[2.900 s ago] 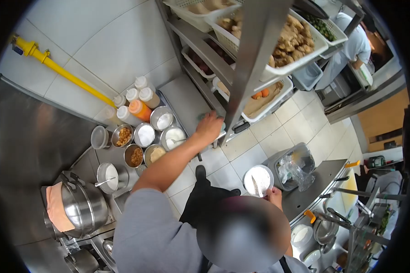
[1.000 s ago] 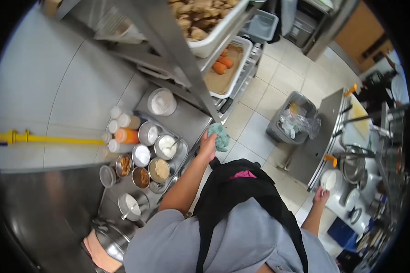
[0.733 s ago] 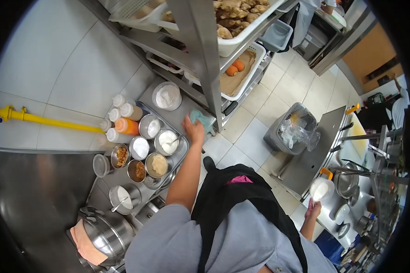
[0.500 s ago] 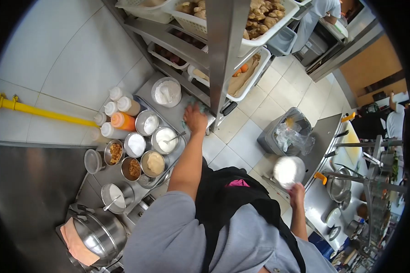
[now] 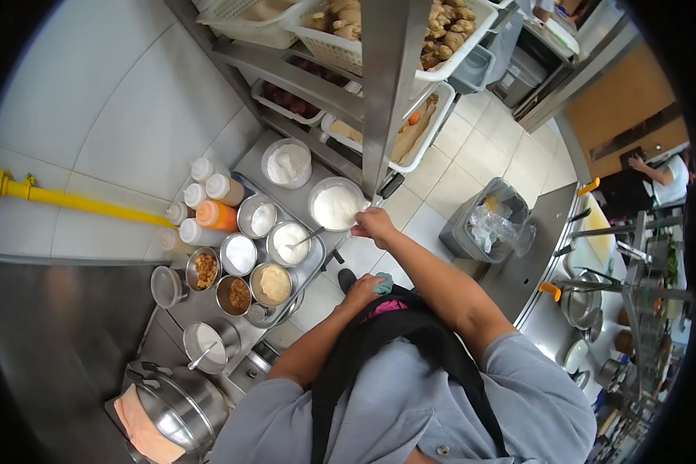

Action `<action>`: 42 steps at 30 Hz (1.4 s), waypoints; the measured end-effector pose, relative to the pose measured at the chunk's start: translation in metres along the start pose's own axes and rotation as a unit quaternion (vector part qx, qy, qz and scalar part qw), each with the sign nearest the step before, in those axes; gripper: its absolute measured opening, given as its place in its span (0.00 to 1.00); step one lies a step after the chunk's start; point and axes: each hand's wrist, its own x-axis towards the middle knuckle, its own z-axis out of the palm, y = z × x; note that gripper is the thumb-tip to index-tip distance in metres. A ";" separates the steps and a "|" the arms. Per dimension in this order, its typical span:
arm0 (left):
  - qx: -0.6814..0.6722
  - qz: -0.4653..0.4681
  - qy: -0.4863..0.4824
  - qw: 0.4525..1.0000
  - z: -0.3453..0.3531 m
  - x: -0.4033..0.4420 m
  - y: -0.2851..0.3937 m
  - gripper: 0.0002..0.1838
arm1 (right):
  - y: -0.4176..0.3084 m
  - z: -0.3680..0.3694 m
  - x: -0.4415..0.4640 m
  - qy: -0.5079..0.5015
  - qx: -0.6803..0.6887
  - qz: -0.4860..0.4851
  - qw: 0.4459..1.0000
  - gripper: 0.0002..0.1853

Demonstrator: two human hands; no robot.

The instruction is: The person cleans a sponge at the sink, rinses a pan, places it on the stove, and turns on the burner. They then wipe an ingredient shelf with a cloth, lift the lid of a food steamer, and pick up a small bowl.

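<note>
My right hand (image 5: 375,226) is closed on the edge of a round tub of white powder (image 5: 337,205), at the right end of the steel counter (image 5: 243,161). Beside it, to the left, stands another tub of white powder (image 5: 288,164). My left hand (image 5: 361,292) is in front of my black apron, closed round a green cloth (image 5: 382,284). Left of my hands, several steel bowls hold white, pale and brown contents, among them a bowl with a spoon (image 5: 290,244). Squeeze bottles, one of them orange (image 5: 215,216), stand behind the bowls.
A metal rack (image 5: 383,100) with baskets of ginger (image 5: 447,35) rises beside the counter. On the floor stands a grey bin (image 5: 479,224). A large steel pot (image 5: 179,410) is at lower left. One person (image 5: 667,179) is at far right, another (image 5: 540,9) at the top.
My right hand has brought the tub of white powder from the right over to the counter. My left hand, with the green cloth, has drawn back from the counter to my apron.
</note>
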 end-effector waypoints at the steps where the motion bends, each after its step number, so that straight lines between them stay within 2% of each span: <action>1: 0.003 0.003 -0.006 1.000 -0.001 0.000 -0.003 0.25 | -0.002 0.004 0.002 -0.016 -0.016 0.017 1.000 0.10; 2: 0.007 0.015 -0.020 1.000 0.000 -0.001 -0.010 0.25 | -0.002 0.007 -0.002 -0.028 -0.062 0.022 0.997 0.12; 3: -0.072 -0.025 0.020 0.997 -0.001 -0.001 -0.017 0.23 | -0.001 0.004 -0.010 -0.027 -0.101 0.025 0.994 0.15; 4: -0.150 -0.059 0.045 0.986 -0.003 0.012 -0.019 0.22 | 0.015 -0.016 -0.009 -0.107 -0.207 -0.036 0.972 0.25; 5: -0.173 -0.127 0.023 0.977 -0.036 0.018 0.022 0.24 | 0.033 -0.023 -0.014 -0.060 -0.407 -0.211 0.887 0.35; 6: -0.257 -0.208 0.070 0.941 -0.044 0.024 0.044 0.25 | 0.034 -0.034 -0.052 -0.046 -0.489 -0.220 0.843 0.35; 7: -0.487 -0.104 0.071 0.864 -0.043 0.036 0.046 0.25 | 0.045 -0.056 -0.061 -0.078 -0.535 -0.224 0.811 0.34; 8: -0.554 -0.088 0.015 0.828 -0.044 0.049 0.043 0.22 | 0.062 -0.075 -0.067 -0.040 -0.431 -0.280 0.857 0.31; 9: -0.536 -0.118 -0.039 0.835 -0.056 0.051 0.082 0.20 | 0.053 -0.099 -0.097 -0.009 -0.373 -0.285 0.883 0.26; 10: -0.513 -0.105 -0.091 0.847 -0.048 0.057 0.085 0.17 | 0.057 -0.121 -0.113 0.057 -0.366 -0.320 0.872 0.21; 11: -0.499 -0.095 -0.141 0.850 -0.035 0.064 0.089 0.17 | 0.059 -0.147 -0.132 0.108 -0.353 -0.319 0.873 0.21; 13: -0.471 -0.106 -0.229 0.846 -0.011 0.076 0.102 0.16 | 0.074 -0.191 -0.171 0.085 -0.291 -0.292 0.907 0.15; 15: -0.441 -0.083 -0.278 0.849 0.015 0.096 0.124 0.16 | 0.107 -0.234 -0.212 0.180 -0.246 -0.337 0.891 0.11; 17: -0.412 -0.073 -0.316 0.852 0.041 0.109 0.164 0.16 | 0.164 -0.288 -0.254 0.340 -0.207 -0.316 0.861 0.08; 18: -0.407 -0.061 -0.332 0.849 0.056 0.117 0.194 0.17 | 0.216 -0.321 -0.263 0.408 -0.143 -0.261 0.863 0.08; 19: -0.404 -0.046 -0.344 0.846 0.069 0.126 0.221 0.18 | 0.254 -0.342 -0.295 0.472 -0.130 -0.241 0.838 0.09; 21: -0.386 -0.010 -0.345 0.855 0.112 0.133 0.270 0.20 | 0.345 -0.382 -0.349 0.576 -0.194 -0.118 0.786 0.16; 22: -0.375 0.015 -0.339 0.863 0.136 0.134 0.291 0.21 | 0.374 -0.386 -0.383 0.582 -0.161 -0.008 0.797 0.16; 23: -0.323 0.078 -0.363 0.871 0.162 0.138 0.309 0.23 | 0.414 -0.396 -0.407 0.562 -0.215 0.056 0.796 0.17; 24: -0.268 0.138 -0.386 0.872 0.192 0.142 0.324 0.24 | 0.451 -0.399 -0.428 0.579 -0.216 0.102 0.780 0.18; 25: -0.206 0.209 -0.369 0.882 0.227 0.144 0.336 0.25 | 0.496 -0.401 -0.442 0.597 -0.135 0.106 0.783 0.14; 26: -0.140 0.277 -0.351 0.883 0.261 0.146 0.344 0.26 | 0.499 -0.389 -0.464 0.607 0.056 0.123 0.783 0.12; 27: -0.137 0.282 -0.362 0.878 0.293 0.149 0.354 0.26 | 0.504 -0.372 -0.489 0.596 0.251 0.135 0.750 0.09; 28: -0.063 0.350 -0.333 0.873 0.327 0.147 0.363 0.27 | 0.514 -0.363 -0.500 0.603 0.267 0.137 0.739 0.09; 30: 0.092 0.456 -0.312 0.828 0.401 0.150 0.357 0.32 | 0.547 -0.332 -0.523 0.621 0.462 0.116 0.622 0.03; 31: 0.089 0.476 -0.347 0.803 0.424 0.146 0.356 0.32 | 0.562 -0.314 -0.528 0.633 0.491 0.115 0.587 0.03; 33: 0.268 0.558 -0.234 0.749 0.467 0.132 0.365 0.34 | 0.581 -0.273 -0.530 0.652 0.529 0.066 0.539 0.05; 36: 0.257 0.598 -0.340 0.678 0.491 0.121 0.386 0.35 | 0.597 -0.208 -0.517 0.653 0.600 0.047 0.460 0.05; 39: 0.225 0.649 -0.384 0.617 0.492 0.126 0.392 0.34 | 0.603 -0.144 -0.479 0.652 0.641 0.047 0.403 0.05; 42: 0.125 0.659 -0.428 0.606 0.488 0.140 0.368 0.31 | 0.590 -0.069 -0.423 0.643 0.711 0.057 0.279 0.05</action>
